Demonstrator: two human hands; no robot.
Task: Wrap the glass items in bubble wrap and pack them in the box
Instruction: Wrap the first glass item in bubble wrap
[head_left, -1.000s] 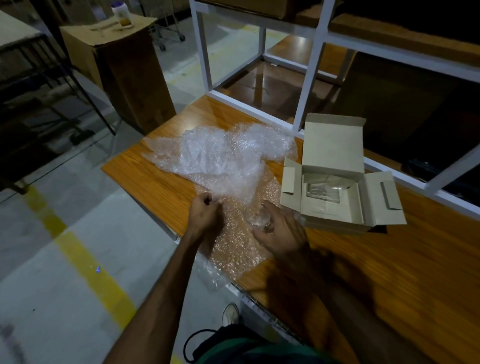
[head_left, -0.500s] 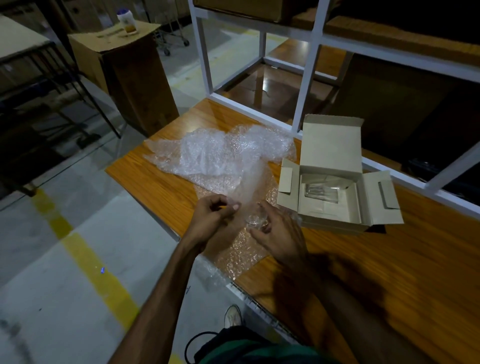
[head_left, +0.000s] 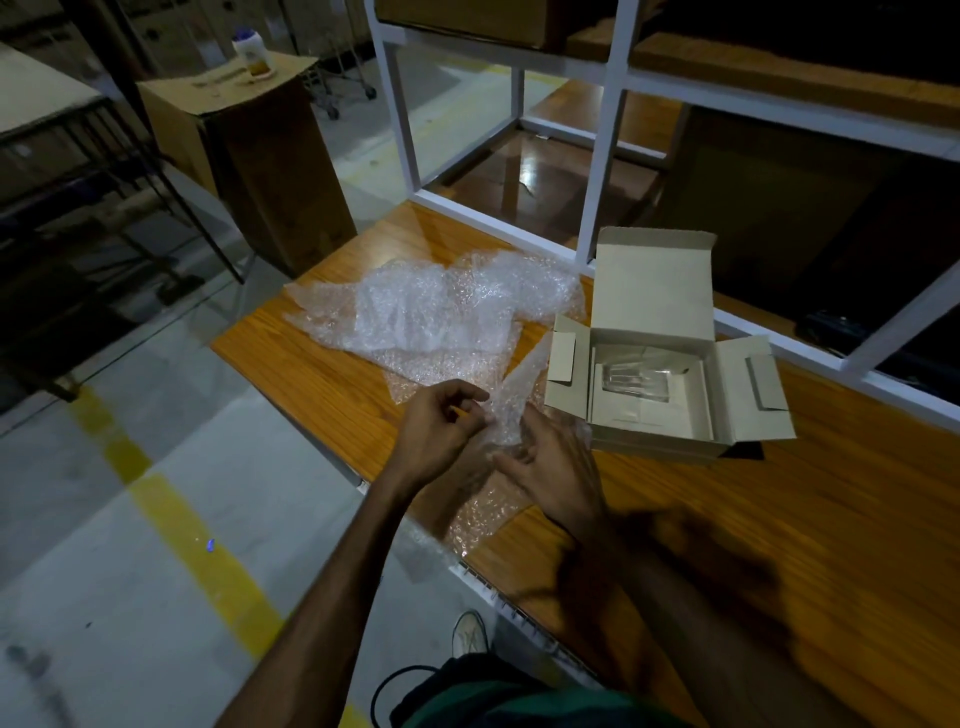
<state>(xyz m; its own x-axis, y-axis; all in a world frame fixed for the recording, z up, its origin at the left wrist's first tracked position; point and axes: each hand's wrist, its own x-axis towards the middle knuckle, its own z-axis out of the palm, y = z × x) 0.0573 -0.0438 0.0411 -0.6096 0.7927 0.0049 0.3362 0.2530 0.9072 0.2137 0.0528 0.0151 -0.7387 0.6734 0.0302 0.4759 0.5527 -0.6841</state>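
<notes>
A crumpled sheet of bubble wrap lies on the wooden table. My left hand pinches a corner of the wrap and holds it lifted over a small glass item, which the wrap and my fingers now hide. My right hand grips that bundle from the right, just left of the box. The open cardboard box stands to the right with its lid up and side flaps spread; a clear wrapped glass item lies inside it.
A white metal shelf frame rises behind the table. A tall cardboard carton with a white bottle on top stands on the floor at the left. The table's near edge runs just under my wrists. A yellow floor line lies below.
My left hand has raised the wrap's corner from the table and folded it rightward over the glass. The glass, visible earlier at my right fingers, is now covered.
</notes>
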